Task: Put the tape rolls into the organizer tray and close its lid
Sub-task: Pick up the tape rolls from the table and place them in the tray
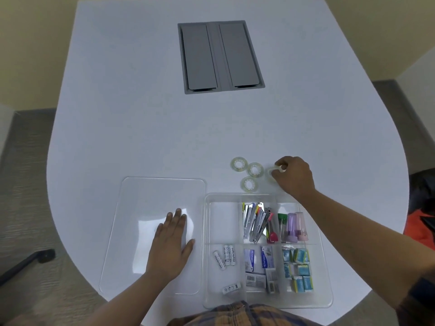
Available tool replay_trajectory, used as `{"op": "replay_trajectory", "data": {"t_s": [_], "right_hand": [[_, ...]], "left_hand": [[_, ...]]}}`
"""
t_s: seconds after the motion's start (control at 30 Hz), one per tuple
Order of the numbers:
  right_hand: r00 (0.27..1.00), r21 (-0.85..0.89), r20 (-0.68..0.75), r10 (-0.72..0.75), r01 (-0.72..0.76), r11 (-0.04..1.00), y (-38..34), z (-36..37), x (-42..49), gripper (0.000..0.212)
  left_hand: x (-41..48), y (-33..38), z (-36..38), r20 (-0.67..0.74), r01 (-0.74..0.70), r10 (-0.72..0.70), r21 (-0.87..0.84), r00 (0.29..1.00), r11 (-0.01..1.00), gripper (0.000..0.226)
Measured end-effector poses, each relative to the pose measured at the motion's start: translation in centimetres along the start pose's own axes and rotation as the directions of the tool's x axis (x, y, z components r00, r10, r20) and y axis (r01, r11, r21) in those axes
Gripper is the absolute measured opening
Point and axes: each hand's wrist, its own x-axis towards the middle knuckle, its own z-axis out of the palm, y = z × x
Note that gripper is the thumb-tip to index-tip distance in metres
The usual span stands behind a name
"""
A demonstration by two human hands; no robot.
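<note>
Clear tape roll [273, 174] pinched in your right hand [293, 176], just beyond the tray [327, 300]; your left hand [170, 250] lies flat, open, steadying the lid [131, 208] beside the tray.

Left hand [170, 245] flat — right hand [293, 177] pinching.

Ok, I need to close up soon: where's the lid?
In the head view, the clear lid lies flat under the left hand, directly left of the organizer tray.
</note>
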Motion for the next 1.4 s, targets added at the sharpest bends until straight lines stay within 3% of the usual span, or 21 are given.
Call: {"op": "replay_trajectory", "data": {"t_s": [0.17, 0.4, 0.6, 0.7, 0.83, 0.97, 1.1, 1.2, 1.3, 1.4], "right_hand": [[0.990, 0.167, -0.014, -0.138, 0.138, 0.976, -1.4, -0.6, -4.5, 0.015], [0.964, 0.257, 0.189, -0.186, 0.134, 0.957, -2.8, 1.2, -11.0, 0.019], [0.931, 0.041, 0.265, -0.253, 0.251, 0.967, -3.8, 2.8, -12.6, 0.014], [0.903, -0.056, 0.283, -0.323, 0.352, 0.934, -4.3, 3.4, -12.9, 0.016], [0.852, -0.206, 0.383, -0.357, 0.455, 0.866, -5.0, 4.6, -13.0, 0.019], [0.787, -0.425, 0.506, -0.353, 0.584, 0.692, -5.6, 5.7, -12.9, 0.033], [0.742, -0.447, 0.574, -0.346, 0.638, 0.627, -5.5, 6.5, -12.5, 0.046], [0.736, -0.413, 0.569, -0.365, 0.641, 0.647, -5.1, 6.8, -12.3, 0.039], [0.747, -0.340, 0.541, -0.387, 0.615, 0.712, -4.9, 6.9, -12.3, 0.024], [0.787, -0.207, 0.482, -0.385, 0.529, 0.823, -5.2, 6.0, -11.9, 0.025]], "left_hand": [[-0.1, 0.0, 0.2, -0.010, 0.000, 0.000, 0.003, 1.000, 1.000, 0.071], [-0.2, 0.1, 0.4, -0.022, 0.002, -0.002, -0.013, 1.000, 1.000, 0.069], [0.3, 0.6, -0.4, -0.069, 0.049, -0.060, -0.153, 0.996, 0.987, 0.056], [0.6, 1.8, -1.3, -0.169, 0.077, -0.131, -0.291, 0.977, 0.953, 0.046], [0.6, 3.9, -1.8, -0.206, 0.023, -0.106, -0.369, 0.973, 0.929, 0.041], [0.3, 3.8, -1.1, -0.170, 0.062, -0.128, -0.346, 0.977, 0.936, 0.039], [-0.3, 2.1, -0.4, -0.067, 0.072, -0.088, -0.214, 0.994, 0.974, 0.053], [-0.6, 1.4, 0.0, -0.039, 0.003, -0.005, -0.056, 0.999, 0.998, 0.062], [-0.7, 1.0, 0.1, -0.049, 0.040, -0.041, -0.022, 0.998, 0.999, 0.075], [-0.4, 0.5, 0.5, -0.018, 0.060, -0.060, 0.007, 0.998, 0.998, 0.082]]}}
